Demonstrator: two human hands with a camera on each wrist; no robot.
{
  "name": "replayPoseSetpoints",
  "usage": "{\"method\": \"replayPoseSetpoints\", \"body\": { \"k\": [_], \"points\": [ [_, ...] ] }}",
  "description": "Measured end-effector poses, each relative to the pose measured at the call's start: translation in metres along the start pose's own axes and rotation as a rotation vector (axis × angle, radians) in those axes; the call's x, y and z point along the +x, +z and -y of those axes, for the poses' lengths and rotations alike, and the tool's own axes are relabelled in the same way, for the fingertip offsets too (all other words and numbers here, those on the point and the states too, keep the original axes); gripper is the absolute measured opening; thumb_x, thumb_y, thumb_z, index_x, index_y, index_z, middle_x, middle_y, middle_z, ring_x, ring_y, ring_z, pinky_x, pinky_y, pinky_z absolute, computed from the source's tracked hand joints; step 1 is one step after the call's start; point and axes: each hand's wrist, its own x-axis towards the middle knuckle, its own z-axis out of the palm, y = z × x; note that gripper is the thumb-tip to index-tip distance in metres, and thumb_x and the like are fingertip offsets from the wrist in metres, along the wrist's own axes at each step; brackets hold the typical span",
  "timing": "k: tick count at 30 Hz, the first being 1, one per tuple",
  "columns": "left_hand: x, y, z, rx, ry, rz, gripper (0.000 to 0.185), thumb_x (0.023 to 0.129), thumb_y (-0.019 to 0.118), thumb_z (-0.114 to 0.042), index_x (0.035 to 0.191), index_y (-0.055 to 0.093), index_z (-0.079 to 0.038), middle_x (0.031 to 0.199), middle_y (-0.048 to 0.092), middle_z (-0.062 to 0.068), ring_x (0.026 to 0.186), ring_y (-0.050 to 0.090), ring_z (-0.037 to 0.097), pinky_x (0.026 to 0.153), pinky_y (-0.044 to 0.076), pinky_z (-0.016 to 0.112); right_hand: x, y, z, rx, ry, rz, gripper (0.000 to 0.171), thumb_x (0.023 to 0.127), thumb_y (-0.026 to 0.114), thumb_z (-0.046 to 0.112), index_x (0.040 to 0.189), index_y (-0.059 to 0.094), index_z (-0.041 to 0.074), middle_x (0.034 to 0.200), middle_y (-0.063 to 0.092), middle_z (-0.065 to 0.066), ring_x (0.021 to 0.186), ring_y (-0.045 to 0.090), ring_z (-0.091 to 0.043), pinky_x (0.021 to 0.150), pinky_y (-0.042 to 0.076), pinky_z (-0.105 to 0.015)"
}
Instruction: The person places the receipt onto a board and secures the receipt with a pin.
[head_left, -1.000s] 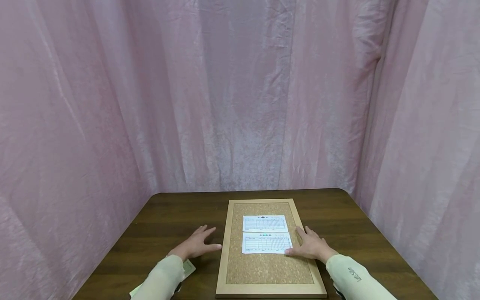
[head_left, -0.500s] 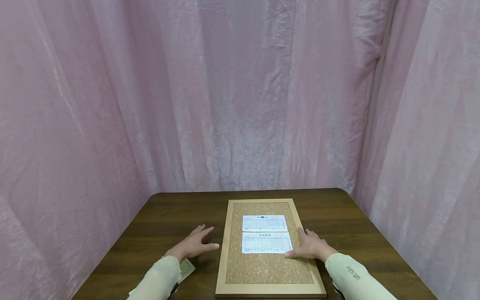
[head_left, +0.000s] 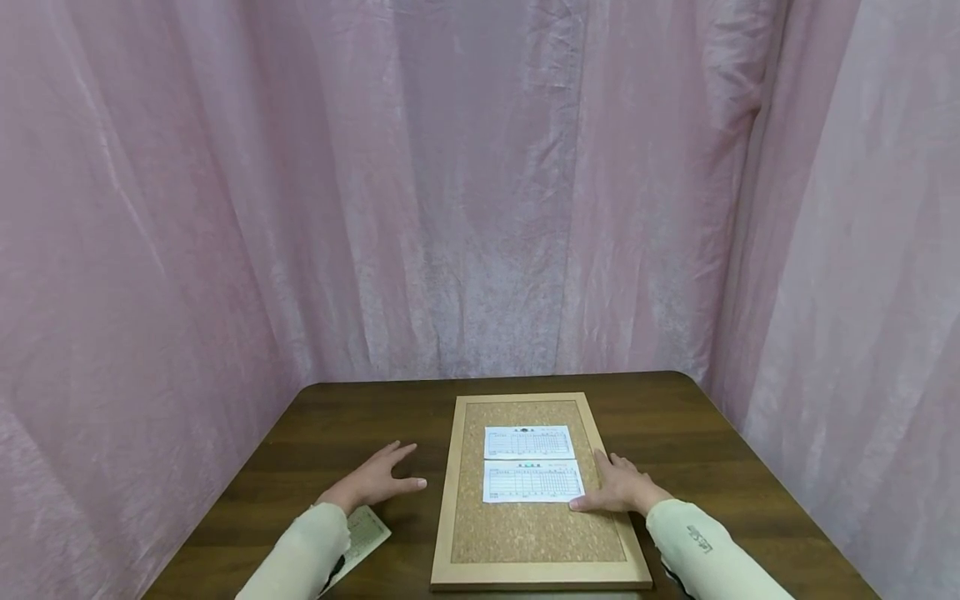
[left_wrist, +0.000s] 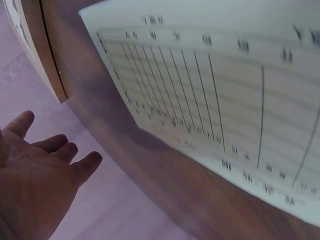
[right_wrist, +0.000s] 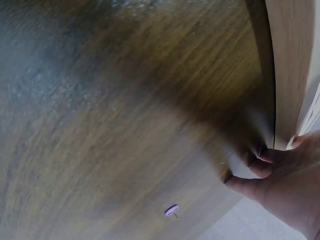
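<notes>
1. One cork board point(head_left: 536, 533) is lying between the two hands.
2. Two printed forms point(head_left: 528, 442) are sitting on the board, the nearer one point(head_left: 532, 482) just beside the right hand point(head_left: 618, 490).
3. One more printed sheet point(head_left: 363, 533) is lying under the left forearm, behind the left hand point(head_left: 375, 481).
4. One purple pushpin point(right_wrist: 172, 210) is lying on the table point(head_left: 337, 433), near the right hand.
5. Two hands are showing.

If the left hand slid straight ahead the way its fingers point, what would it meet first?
Probably the light wooden frame of the cork board: the left hand points forward and slightly rightward over bare dark wooden table, though depth is unclear.
</notes>
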Motion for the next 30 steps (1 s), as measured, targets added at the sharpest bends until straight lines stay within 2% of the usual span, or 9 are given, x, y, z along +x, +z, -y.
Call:
{"method": "replayPoseSetpoints", "body": {
  "k": [11, 20, 30],
  "points": [
    [-0.009, -0.018, 0.012, -0.015, 0.008, 0.005, 0.087, 0.085, 0.075, -0.051, 0.154, 0.038, -0.011, 0.158, 0.024, 0.025, 0.142, 0.025, 0.049, 0.105, 0.028, 0.068, -0.001, -0.001, 0.0, 0.005, 0.004, 0.006, 0.125, 0.067, 0.079, 0.07, 0.153, 0.027, -0.005, 0.147, 0.028, -0.042, 0.138, 0.024, -0.058, 0.103, 0.019, -0.076],
    [-0.016, -0.025, 0.033, 0.004, 0.005, 0.023, 0.087, 0.086, 0.076, -0.046, 0.154, 0.037, -0.009, 0.156, 0.027, 0.028, 0.14, 0.027, 0.05, 0.104, 0.03, 0.067, -0.001, -0.001, 0.0, 0.009, 0.015, 0.015, 0.126, 0.066, 0.079, 0.07, 0.153, 0.027, -0.005, 0.148, 0.028, -0.041, 0.137, 0.023, -0.059, 0.103, 0.018, -0.076],
    [-0.034, -0.032, 0.056, -0.051, -0.054, 0.027, 0.086, 0.086, 0.076, -0.046, 0.154, 0.037, -0.01, 0.155, 0.031, 0.026, 0.139, 0.029, 0.051, 0.101, 0.031, 0.069, 0.0, 0.0, -0.001, 0.011, 0.006, 0.005, 0.126, 0.066, 0.079, 0.07, 0.153, 0.027, -0.004, 0.147, 0.028, -0.041, 0.137, 0.024, -0.059, 0.103, 0.019, -0.076]
  ]
}}
